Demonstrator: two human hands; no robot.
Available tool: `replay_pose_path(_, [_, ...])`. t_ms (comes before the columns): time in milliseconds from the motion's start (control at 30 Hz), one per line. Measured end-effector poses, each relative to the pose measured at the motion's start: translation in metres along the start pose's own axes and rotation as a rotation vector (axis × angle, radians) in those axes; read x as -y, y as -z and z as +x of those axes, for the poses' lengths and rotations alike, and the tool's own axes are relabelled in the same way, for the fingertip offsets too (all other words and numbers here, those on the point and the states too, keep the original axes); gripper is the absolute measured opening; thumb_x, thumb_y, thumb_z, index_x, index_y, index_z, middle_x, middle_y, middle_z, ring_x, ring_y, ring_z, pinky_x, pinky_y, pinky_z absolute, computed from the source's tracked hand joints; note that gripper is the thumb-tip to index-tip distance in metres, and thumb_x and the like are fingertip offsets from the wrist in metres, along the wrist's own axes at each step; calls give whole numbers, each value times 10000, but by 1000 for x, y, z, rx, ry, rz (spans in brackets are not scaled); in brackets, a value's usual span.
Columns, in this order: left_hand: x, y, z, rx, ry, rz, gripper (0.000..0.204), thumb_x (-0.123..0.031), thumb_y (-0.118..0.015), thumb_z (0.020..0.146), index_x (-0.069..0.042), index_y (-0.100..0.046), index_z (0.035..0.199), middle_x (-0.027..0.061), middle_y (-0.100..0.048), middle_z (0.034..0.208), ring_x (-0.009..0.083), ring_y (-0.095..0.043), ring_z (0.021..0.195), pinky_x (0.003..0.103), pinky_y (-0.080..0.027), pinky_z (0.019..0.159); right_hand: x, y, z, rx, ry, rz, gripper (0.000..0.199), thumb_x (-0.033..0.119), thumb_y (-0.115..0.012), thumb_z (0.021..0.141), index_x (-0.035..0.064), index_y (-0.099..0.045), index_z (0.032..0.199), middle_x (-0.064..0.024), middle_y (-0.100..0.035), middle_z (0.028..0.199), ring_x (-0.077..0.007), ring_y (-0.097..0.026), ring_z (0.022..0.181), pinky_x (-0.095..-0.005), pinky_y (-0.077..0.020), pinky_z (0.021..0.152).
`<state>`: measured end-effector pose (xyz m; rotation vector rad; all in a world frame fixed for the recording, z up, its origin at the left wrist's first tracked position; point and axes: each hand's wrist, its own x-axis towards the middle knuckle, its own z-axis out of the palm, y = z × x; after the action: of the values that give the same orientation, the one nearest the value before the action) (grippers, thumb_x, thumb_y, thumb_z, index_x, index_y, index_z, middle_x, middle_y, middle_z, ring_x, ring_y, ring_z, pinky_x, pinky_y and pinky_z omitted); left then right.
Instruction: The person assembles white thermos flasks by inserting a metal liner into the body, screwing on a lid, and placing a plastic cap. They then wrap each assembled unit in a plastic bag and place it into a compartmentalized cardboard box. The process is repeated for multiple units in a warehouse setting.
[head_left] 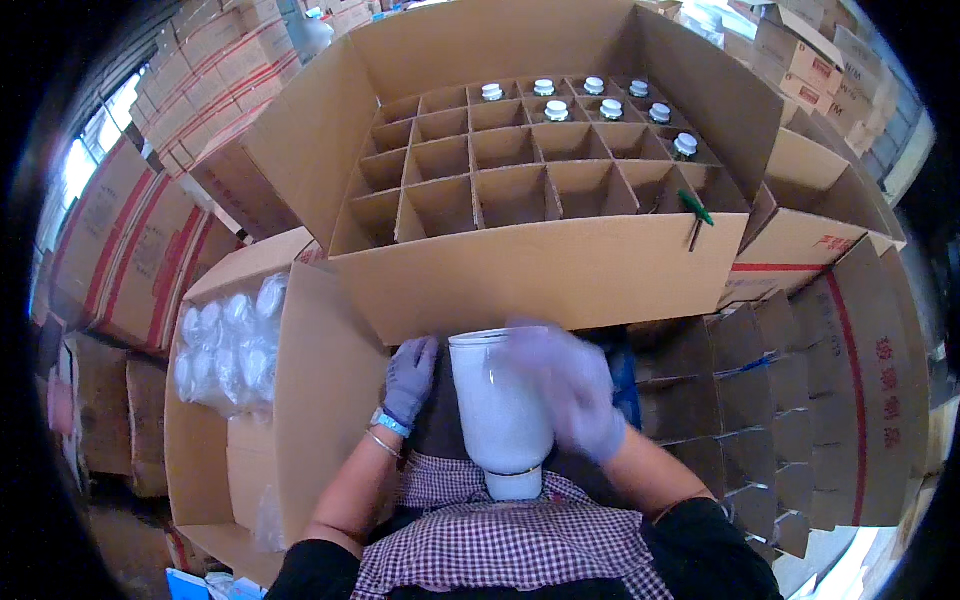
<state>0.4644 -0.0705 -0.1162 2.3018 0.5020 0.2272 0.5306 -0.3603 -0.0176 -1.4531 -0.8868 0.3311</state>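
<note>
Brown divided carton ahead, red-striped cartons left

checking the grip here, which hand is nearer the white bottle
Right. The right hand, blurred, lies across the white bottle on its right side, seemingly touching it. The left hand sits just off the bottle's left side, with a narrow gap between them.

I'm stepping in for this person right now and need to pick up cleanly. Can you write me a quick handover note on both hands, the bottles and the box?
Left hand: gloved, resting beside the white bottle, not clearly gripping it.
Right hand: gloved, motion-blurred, on the bottle's upper right side.
The bottle stands upside down in the lap, neck against the checked apron.
Divided carton ahead: eight capped bottles fill cells in the far right corner; the other cells look empty.
Left box holds a bag of white bottles.
A green-handled tool rests on the carton's right near edge.
</note>
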Motion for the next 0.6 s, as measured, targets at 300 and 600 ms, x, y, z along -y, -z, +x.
replay_pose_path(300, [-157, 6, -57, 232, -502, -580, 534, -293, -719, 804, -89, -588, 1279, 137, -620, 1256, 337, -579, 1183, 436, -508, 964, 147, 11, 48, 733, 665, -551, 507, 455, -789, 712, 129, -707, 1092, -123, -642, 1128, -343, -597, 1108, -506, -451, 953])
replay_pose_path(600, [-155, 20, -155, 151, -215, -692, 865, -352, -798, 819, -23, -356, 1486, 135, -485, 1443, 267, -491, 1305, 383, -478, 1039, 66, 34, 34, 370, -229, -601, 601, 417, -685, 871, 64, -575, 1345, -206, -609, 1273, -343, -606, 1169, -407, -483, 1026])
